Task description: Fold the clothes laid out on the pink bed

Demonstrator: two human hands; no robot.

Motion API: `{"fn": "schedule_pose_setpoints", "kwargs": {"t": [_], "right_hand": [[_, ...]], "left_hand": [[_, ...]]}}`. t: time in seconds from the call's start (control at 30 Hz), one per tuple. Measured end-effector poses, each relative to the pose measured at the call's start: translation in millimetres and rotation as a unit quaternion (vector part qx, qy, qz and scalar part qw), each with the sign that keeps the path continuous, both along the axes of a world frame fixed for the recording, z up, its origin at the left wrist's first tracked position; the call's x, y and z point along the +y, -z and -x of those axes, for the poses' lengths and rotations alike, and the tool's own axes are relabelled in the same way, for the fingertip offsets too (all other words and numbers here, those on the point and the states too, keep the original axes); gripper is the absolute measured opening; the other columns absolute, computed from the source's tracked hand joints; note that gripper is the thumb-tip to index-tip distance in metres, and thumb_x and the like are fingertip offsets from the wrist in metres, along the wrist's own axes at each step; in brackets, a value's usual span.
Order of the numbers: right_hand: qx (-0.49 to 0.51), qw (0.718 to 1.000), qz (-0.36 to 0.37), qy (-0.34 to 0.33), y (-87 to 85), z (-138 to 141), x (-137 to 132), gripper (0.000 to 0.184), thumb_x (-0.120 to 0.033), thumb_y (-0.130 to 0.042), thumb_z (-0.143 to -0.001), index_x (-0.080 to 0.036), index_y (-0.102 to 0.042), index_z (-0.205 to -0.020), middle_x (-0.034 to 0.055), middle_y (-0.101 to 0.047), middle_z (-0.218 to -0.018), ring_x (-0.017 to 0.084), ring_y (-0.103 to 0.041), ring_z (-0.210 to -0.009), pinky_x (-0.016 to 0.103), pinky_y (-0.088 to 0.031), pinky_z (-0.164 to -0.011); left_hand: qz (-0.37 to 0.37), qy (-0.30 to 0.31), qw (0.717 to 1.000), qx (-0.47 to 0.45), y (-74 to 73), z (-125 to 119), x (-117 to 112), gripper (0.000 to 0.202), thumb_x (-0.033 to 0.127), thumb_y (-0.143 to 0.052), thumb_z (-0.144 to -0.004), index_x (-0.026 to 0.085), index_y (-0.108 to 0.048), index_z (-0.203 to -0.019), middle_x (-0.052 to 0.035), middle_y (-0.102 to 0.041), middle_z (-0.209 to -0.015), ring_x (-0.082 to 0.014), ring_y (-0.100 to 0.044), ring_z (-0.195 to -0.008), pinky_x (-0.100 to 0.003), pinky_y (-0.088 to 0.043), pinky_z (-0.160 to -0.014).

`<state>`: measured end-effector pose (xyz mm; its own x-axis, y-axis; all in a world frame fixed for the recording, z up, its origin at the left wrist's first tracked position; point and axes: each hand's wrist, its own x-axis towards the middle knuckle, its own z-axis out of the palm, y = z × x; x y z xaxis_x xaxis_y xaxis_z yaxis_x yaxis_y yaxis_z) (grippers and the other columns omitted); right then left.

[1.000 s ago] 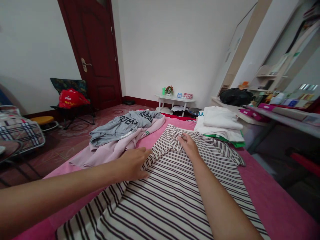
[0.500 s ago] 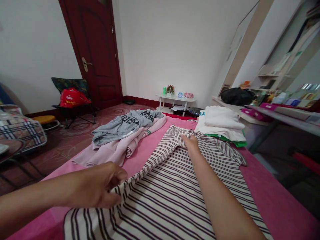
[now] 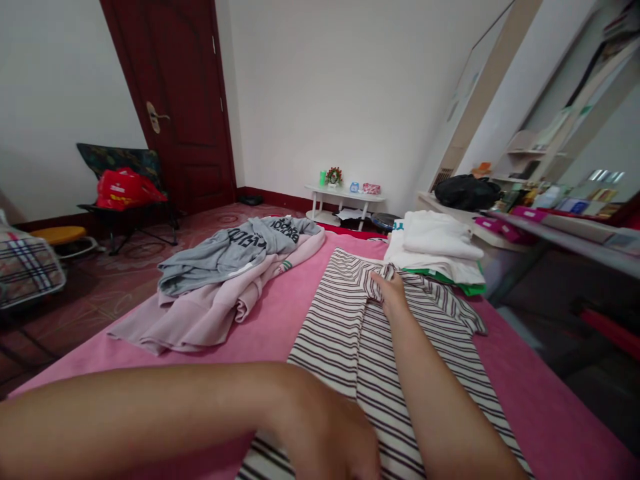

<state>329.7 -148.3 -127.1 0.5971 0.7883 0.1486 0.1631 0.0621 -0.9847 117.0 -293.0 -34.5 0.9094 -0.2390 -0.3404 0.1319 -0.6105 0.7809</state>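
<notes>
A white shirt with dark stripes (image 3: 325, 333) lies spread on the pink bed cover, its left side folded over toward the middle. Near the collar, my right hand (image 3: 393, 291) is closed on a bunched bit of the fabric. My left hand (image 3: 333, 427) reaches across the lower part of the shirt with curled fingers on the folded cloth. Its fingertips are partly cut off by the bottom of the picture.
On the pink bed cover (image 3: 273, 313), a grey garment with black letters (image 3: 220, 250) lies over a pale pink garment (image 3: 200, 320) at left. A stack of folded white clothes (image 3: 435, 240) stands beyond the shirt at right. A desk (image 3: 565, 237) runs along the right side.
My left hand has carried the shirt's left edge rightward, folding that side over toward the middle. My right hand keeps its grip near the collar. The view has shifted slightly.
</notes>
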Motion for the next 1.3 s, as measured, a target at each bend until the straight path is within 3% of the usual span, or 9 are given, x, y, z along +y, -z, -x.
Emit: {"fn": "schedule_pose_setpoints", "kwargs": {"t": [0.07,0.17,0.27,0.4,0.47,0.57,0.73,1.03,1.3], "right_hand": [[-0.035,0.999,-0.014,0.015,2.4,-0.5,1.3,0.066,-0.029,-0.065,-0.064,-0.019,-0.046,-0.127,0.0100,-0.059,-0.124,0.024,-0.055,-0.114,0.038,-0.046,-0.095],[-0.138,0.990,-0.022,0.034,1.9,0.6,-0.2,0.072,-0.025,-0.062,-0.064,-0.014,-0.041,-0.131,0.0128,-0.051,-0.132,0.024,-0.049,-0.119,0.037,-0.037,-0.104],[-0.244,0.965,0.005,0.098,-8.0,5.6,-8.5,0.066,-0.021,-0.053,-0.070,-0.011,-0.039,-0.133,0.0161,-0.050,-0.132,0.026,-0.047,-0.121,0.037,-0.033,-0.106],[-0.393,0.909,-0.038,0.130,-28.3,24.1,-22.1,0.054,-0.023,-0.041,-0.083,-0.012,-0.040,-0.135,0.0139,-0.046,-0.137,0.023,-0.038,-0.130,0.035,-0.025,-0.110],[-0.466,0.884,-0.039,0.020,-32.1,34.8,-23.4,0.049,-0.028,-0.035,-0.090,-0.016,-0.041,-0.137,0.0093,-0.047,-0.139,0.019,-0.037,-0.131,0.033,-0.023,-0.112],[-0.518,0.840,0.091,-0.134,-24.0,39.9,-15.6,0.048,-0.039,-0.028,-0.095,-0.024,-0.042,-0.139,0.0038,-0.043,-0.144,0.021,-0.032,-0.136,0.043,-0.016,-0.114],[-0.502,0.814,0.292,-0.026,-1.8,19.1,5.5,0.055,-0.042,-0.025,-0.095,-0.021,-0.035,-0.144,0.0063,-0.027,-0.154,0.030,-0.017,-0.142,0.060,-0.012,-0.110],[-0.516,0.798,0.308,-0.046,-0.2,6.1,8.2,0.063,-0.055,-0.024,-0.092,-0.024,-0.028,-0.147,0.0049,-0.019,-0.156,0.032,-0.013,-0.143,0.060,-0.013,-0.110],[-0.570,0.769,0.277,-0.084,2.7,-29.2,-23.6,0.057,-0.053,-0.027,-0.094,-0.030,-0.028,-0.147,0.0038,-0.021,-0.156,0.026,-0.019,-0.142,0.053,-0.017,-0.111]], "left_hand": [[-0.129,-0.164,0.975,-0.079,5.2,-16.6,23.1,0.010,0.017,-0.059,-0.074,0.020,-0.062,-0.065,-0.0006,-0.065,-0.067,-0.0182,-0.063,-0.066,-0.026,-0.047,-0.060],[-0.335,-0.424,0.819,-0.194,22.4,-36.1,68.7,0.028,0.019,-0.045,-0.085,0.018,-0.063,-0.106,-0.0089,-0.067,-0.104,-0.0223,-0.062,-0.097,-0.031,-0.048,-0.084],[-0.403,-0.503,0.741,-0.189,54.1,-45.9,111.5,0.049,0.024,-0.040,-0.090,0.012,-0.038,-0.137,-0.0134,-0.046,-0.138,-0.0219,-0.045,-0.126,-0.032,-0.037,-0.104],[-0.428,-0.480,0.755,-0.126,86.1,-46.2,135.8,0.054,0.038,-0.032,-0.094,0.011,-0.036,-0.141,-0.0152,-0.032,-0.150,-0.0289,-0.026,-0.139,-0.045,-0.020,-0.114],[-0.436,-0.464,0.763,-0.112,89.9,-44.9,136.2,0.056,0.041,-0.028,-0.095,0.013,-0.035,-0.142,-0.0142,-0.028,-0.152,-0.0301,-0.021,-0.141,-0.048,-0.017,-0.114],[-0.441,-0.455,0.767,-0.100,88.0,-43.8,134.2,0.058,0.040,-0.026,-0.095,0.012,-0.031,-0.145,-0.0134,-0.027,-0.153,-0.0282,-0.020,-0.142,-0.046,-0.017,-0.115],[-0.437,-0.466,0.763,-0.097,88.1,-43.3,135.9,0.059,0.044,-0.023,-0.095,0.013,-0.034,-0.145,-0.0106,-0.025,-0.154,-0.0271,-0.020,-0.142,-0.045,-0.016,-0.115],[-0.412,-0.444,0.790,-0.096,82.1,-35.2,127.6,0.074,0.065,-0.025,-0.089,0.020,-0.028,-0.148,-0.0112,-0.019,-0.156,-0.0301,-0.012,-0.144,-0.050,-0.012,-0.114],[-0.395,-0.433,0.805,-0.094,78.9,-28.2,123.0,0.087,0.078,-0.024,-0.080,0.023,-0.028,-0.148,-0.0095,-0.015,-0.157,-0.0317,-0.009,-0.144,-0.052,-0.009,-0.114]]}}
